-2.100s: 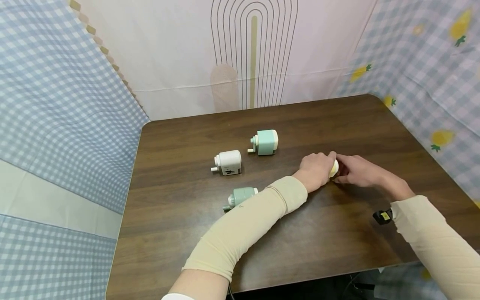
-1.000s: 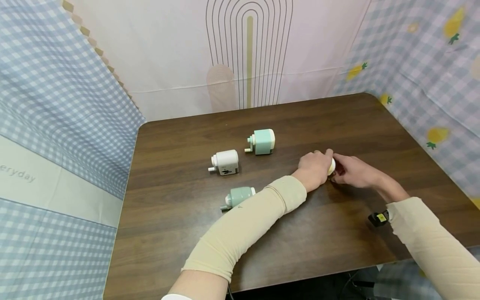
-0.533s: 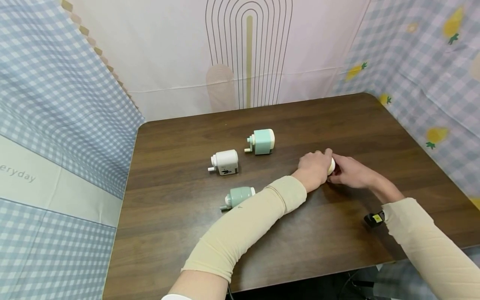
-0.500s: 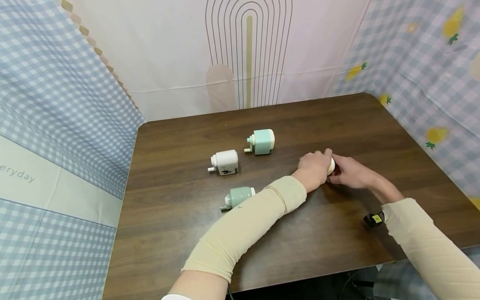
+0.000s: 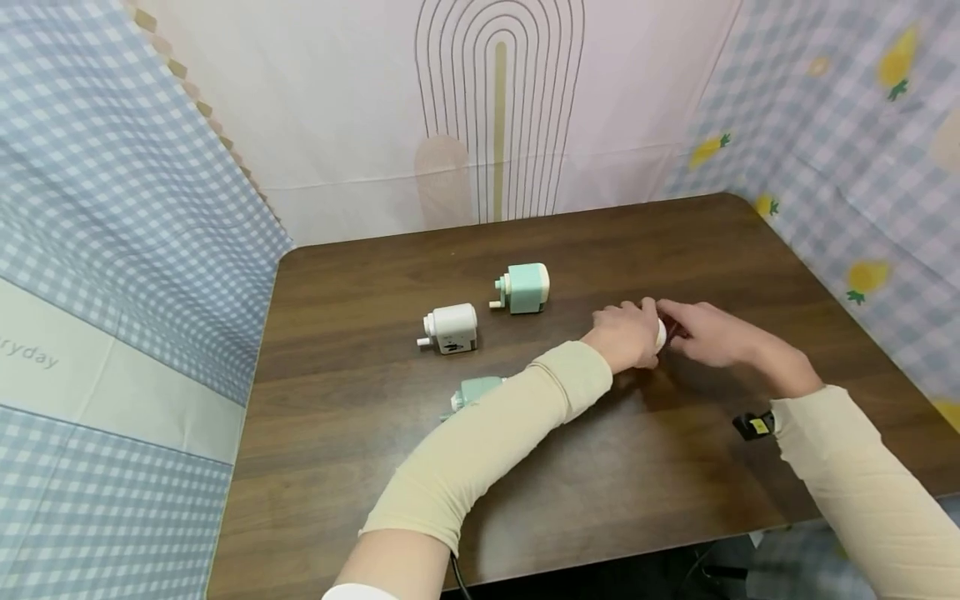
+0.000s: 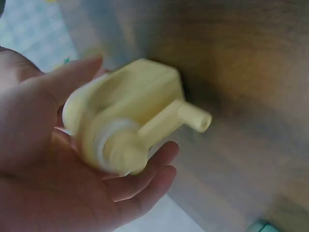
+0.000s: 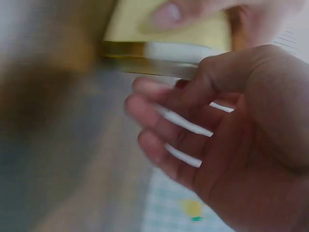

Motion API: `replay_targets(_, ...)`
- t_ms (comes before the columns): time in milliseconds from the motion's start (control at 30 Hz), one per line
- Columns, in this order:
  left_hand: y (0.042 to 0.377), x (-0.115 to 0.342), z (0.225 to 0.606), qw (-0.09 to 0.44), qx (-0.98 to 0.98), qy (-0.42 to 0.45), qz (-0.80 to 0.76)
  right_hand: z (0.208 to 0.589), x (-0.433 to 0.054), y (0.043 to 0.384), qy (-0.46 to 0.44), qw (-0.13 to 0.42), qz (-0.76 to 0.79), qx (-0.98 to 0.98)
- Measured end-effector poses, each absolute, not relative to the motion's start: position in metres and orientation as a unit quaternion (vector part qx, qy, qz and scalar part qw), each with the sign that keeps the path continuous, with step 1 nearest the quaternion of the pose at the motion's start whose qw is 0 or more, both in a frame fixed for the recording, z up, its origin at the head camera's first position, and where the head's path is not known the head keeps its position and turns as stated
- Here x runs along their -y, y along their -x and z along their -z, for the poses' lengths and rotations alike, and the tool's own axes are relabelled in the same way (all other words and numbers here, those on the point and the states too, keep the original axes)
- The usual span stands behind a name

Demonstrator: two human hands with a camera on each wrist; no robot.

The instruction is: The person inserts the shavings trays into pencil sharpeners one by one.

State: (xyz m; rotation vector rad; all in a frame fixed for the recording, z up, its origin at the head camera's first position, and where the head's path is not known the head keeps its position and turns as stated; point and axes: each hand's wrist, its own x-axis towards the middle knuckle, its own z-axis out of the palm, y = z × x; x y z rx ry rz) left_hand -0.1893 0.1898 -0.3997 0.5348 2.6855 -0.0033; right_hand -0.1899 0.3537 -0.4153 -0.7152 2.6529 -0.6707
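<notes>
In the left wrist view my left hand [image 6: 58, 183] holds a pale yellow crank pencil sharpener [image 6: 140, 92], thumb on one side and fingers beneath. Its crank handle points away from the palm. My right hand [image 7: 227, 125] is at the other end of the sharpener, thumb and a mostly hidden forefinger at the end of a white and clear strip along its edge. The other right fingers are loosely bent below. In the head view both hands, left hand [image 5: 626, 333] and right hand [image 5: 712, 333], meet over the table's right half, with only the sharpener's white end [image 5: 661, 336] showing.
To the left stand a white pencil sharpener [image 5: 453, 327] and a mint one [image 5: 527, 287]. A green sharpener [image 5: 478, 388] is partly covered by the left sleeve [image 5: 487, 442]. The brown table [image 5: 337, 467] meets hanging cloths behind and at the sides.
My right hand has shifted and turned slightly at the sharpener's end, its forefinger and thumb now spread wider. My left hand keeps its hold. The view has tipped a little.
</notes>
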Motion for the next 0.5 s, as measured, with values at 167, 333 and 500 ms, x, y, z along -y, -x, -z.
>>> replay_targets(167, 0.202, -0.163, 0.371, 0.205, -0.951, -0.232, -0.016, 0.386, -0.345, 0.203, 0.253, 0.112, 0.191, -0.942)
replay_targets(333, 0.219, -0.119, 0.347, 0.188, -0.946, -0.26, -0.053, 0.37, -0.329, 0.207, 0.223, 0.056, 0.183, -0.956)
replay_targets(500, 0.237, -0.064, 0.343, 0.14, -0.943, -0.287, -0.096, 0.369, -0.31, 0.209, 0.182, 0.002, 0.176, -0.967)
